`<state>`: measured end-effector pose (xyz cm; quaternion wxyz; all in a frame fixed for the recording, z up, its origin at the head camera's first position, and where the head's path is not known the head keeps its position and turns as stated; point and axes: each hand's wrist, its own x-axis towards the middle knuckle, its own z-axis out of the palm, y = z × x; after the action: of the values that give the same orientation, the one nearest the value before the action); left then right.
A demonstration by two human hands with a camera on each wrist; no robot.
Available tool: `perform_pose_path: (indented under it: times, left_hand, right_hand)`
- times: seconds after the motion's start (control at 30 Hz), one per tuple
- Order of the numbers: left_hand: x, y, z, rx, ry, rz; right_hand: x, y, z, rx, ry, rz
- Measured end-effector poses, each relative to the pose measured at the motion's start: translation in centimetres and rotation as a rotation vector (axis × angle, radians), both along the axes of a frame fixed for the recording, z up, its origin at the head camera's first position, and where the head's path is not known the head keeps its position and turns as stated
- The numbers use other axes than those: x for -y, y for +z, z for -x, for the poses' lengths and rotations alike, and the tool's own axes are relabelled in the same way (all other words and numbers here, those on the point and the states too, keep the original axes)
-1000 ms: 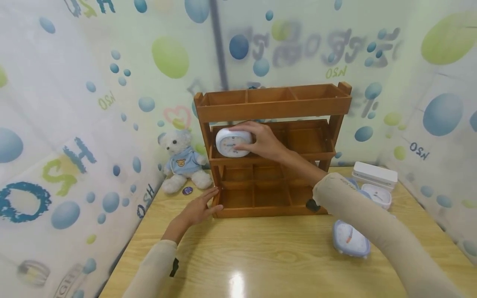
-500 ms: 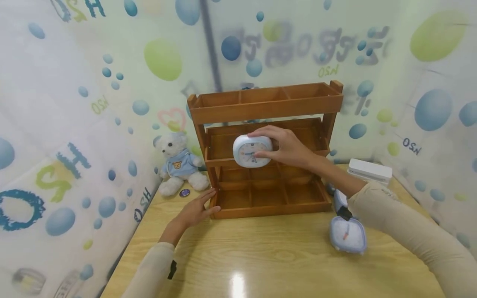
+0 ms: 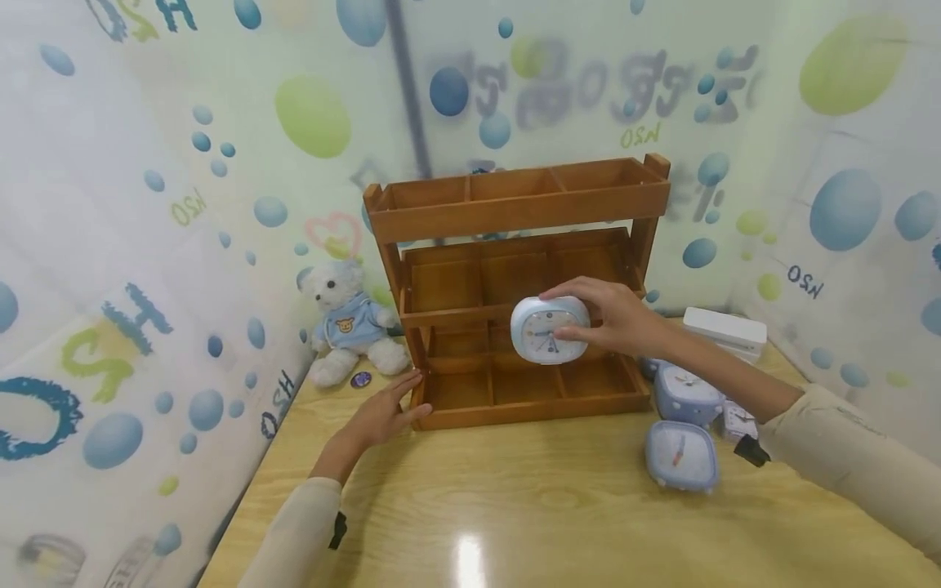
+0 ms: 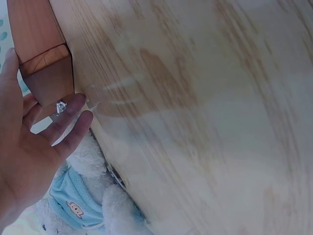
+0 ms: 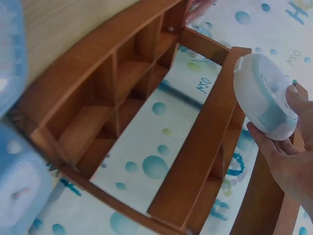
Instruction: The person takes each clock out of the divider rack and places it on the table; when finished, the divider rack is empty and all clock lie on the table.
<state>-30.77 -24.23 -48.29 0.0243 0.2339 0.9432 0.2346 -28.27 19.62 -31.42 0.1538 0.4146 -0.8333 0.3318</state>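
Note:
My right hand (image 3: 613, 318) grips a white and pale blue alarm clock (image 3: 535, 343) from its right side, thumb across the dial. The clock is held up in front of the brown wooden shelf rack (image 3: 470, 415), overlapping its middle and lower tiers in the head view. In the right wrist view the clock (image 5: 259, 98) shows its rounded side between thumb and fingers. My left hand (image 3: 378, 416) rests against the rack's lower left corner, fingers extended. The left wrist view shows that hand (image 4: 29, 161) with its fingertips at the end of a wooden part (image 4: 49, 78).
Two bluish square clocks (image 3: 681, 457) (image 3: 687, 394) and a smaller white clock (image 3: 738, 420) stand right of the rack. Behind them is a white box-like object (image 3: 724, 331). A white teddy bear (image 3: 353, 318) in a blue top sits at the left, near a round purple badge (image 3: 361, 380).
My right hand has lifted the alarm clock off the rack's left middle compartment and brought it right, down and forward of the rack. My left hand has stayed at the rack's corner.

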Motion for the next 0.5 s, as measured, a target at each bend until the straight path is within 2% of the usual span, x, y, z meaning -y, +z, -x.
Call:
perform_pose_path:
  times: [0.13, 0.27, 0.5]
  left_hand:
    - [0.0, 0.0, 0.2, -0.007, 0.007, 0.006]
    - [0.0, 0.0, 0.3, 0.000, 0.006, 0.011]
    - [0.0, 0.0, 0.3, 0.000, -0.001, 0.025]
  right_hand:
    - [-1.6, -1.0, -0.9, 0.069, -0.005, -0.027]
    - [-3.3, -2.7, -2.0, 0.109, -0.034, -0.055]
    - [-5.4, -6.7, -3.0, 0.098, -0.069, -0.072]
